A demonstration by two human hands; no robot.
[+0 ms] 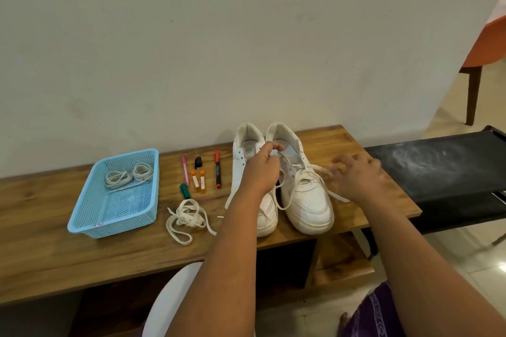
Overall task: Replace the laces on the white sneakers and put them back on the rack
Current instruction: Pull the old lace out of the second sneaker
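On the wooden desk (54, 260), two white sneakers (304, 194) stand side by side, toes toward the viewer. The left hand (261, 169) pinches the tongue and lace (287, 189) at the right sneaker's collar, fingers curled. The right hand (356, 175), blurred, hovers just beside that sneaker near a loose lace end; its fingers look spread, grasping nothing visible. A removed lace (187, 220) lies left of the sneakers. A blue basket (82, 216) holds coiled laces (128, 178). Markers (217, 169) lie between. A black rack (438, 172) adjoins at right.
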